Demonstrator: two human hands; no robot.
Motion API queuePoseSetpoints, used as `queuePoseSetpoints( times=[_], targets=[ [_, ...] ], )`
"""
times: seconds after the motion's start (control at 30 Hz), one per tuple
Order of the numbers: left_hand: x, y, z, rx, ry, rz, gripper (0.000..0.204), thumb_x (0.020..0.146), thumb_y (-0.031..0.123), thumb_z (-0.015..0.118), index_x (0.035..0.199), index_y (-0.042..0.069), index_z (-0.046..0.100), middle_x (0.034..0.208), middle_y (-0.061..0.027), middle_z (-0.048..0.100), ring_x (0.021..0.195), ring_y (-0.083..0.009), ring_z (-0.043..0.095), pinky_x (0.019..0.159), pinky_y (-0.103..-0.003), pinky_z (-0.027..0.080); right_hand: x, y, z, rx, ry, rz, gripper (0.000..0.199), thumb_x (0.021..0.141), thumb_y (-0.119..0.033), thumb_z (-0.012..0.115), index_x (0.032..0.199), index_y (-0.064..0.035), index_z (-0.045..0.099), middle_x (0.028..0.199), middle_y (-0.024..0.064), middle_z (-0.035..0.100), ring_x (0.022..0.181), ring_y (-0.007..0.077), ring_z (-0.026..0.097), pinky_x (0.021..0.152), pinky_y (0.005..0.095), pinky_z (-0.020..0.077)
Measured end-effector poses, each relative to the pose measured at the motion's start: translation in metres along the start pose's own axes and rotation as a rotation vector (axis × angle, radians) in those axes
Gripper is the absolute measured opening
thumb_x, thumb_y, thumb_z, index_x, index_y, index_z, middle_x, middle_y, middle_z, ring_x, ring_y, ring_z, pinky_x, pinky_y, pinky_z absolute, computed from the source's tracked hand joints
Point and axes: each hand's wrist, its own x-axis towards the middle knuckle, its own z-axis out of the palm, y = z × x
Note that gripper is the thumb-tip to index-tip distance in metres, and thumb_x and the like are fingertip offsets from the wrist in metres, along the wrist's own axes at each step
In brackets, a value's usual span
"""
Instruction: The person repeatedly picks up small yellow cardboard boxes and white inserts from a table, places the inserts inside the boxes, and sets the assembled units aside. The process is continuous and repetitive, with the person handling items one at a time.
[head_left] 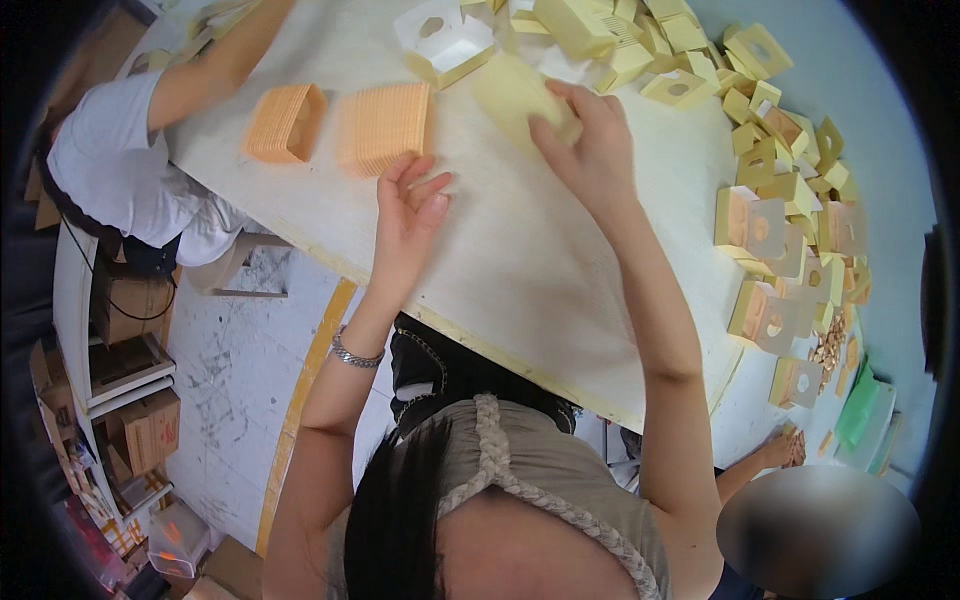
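My right hand (595, 145) grips a pale yellow box (520, 100), thumb on its near side and fingers on the far side; the box is smeared by motion. Lower and to the left, my left hand (412, 205) has its fingers loosely bent and apart, with nothing in it. Its fingertips lie at the near edge of a peach-coloured ribbed stack (385, 128); whether they touch it I cannot tell. A second peach ribbed stack (285, 123) stands further left. Beyond the box sits an open yellow carton (445, 45) with a white inside.
Yellow boxes with round cut-outs (775, 150) pile along the table's far right side, some with peach inserts (755, 225). At left, a co-worker's arm (215, 75) reaches over the white table (500, 260). Another person's hand (785, 447) is at lower right. Shelves hold cardboard boxes (145, 430).
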Motion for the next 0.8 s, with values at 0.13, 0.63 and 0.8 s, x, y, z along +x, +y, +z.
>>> queuePoseSetpoints(
  times=[0.13, 0.63, 0.8],
  targets=[
    [0.002, 0.028, -0.015, 0.001, -0.250, -0.415, 0.074, 0.083, 0.003, 0.070, 0.145, 0.003, 0.029, 0.138, -0.0140, 0.044, 0.123, -0.0221, 0.052, 0.102, -0.038, 0.046, -0.042, -0.033, -0.022, 0.424, -0.540, -0.305, 0.027, 0.078, -0.017, 0.074, 0.102, -0.0058, 0.072, 0.101, 0.0101, 0.069, 0.097, 0.0264, 0.059, 0.088, 0.0390, 0.0472],
    [-0.028, 0.005, -0.039, 0.818, -0.342, -0.041, 0.072, 0.072, 0.007, 0.084, 0.127, 0.002, 0.039, 0.115, -0.0114, 0.057, 0.112, -0.0172, 0.057, 0.091, -0.031, 0.050, 0.053, -0.002, 0.107, 0.849, -0.852, 0.847, 0.044, 0.078, -0.028, 0.081, 0.108, 0.0011, 0.067, 0.079, 0.0018, 0.059, 0.061, 0.0107, 0.045, 0.053, 0.0270, 0.0405],
    [-0.027, 0.003, -0.040, 0.542, -0.307, -0.159, 0.076, 0.074, 0.017, 0.084, 0.132, 0.001, 0.039, 0.130, -0.0172, 0.056, 0.121, -0.0281, 0.056, 0.102, -0.037, 0.044, 0.027, 0.041, 0.026, 1.287, -0.896, 0.854, 0.076, 0.082, -0.036, 0.077, 0.140, 0.0000, 0.044, 0.133, 0.0109, 0.059, 0.121, 0.0238, 0.059, 0.092, 0.0247, 0.0528]
  ],
)
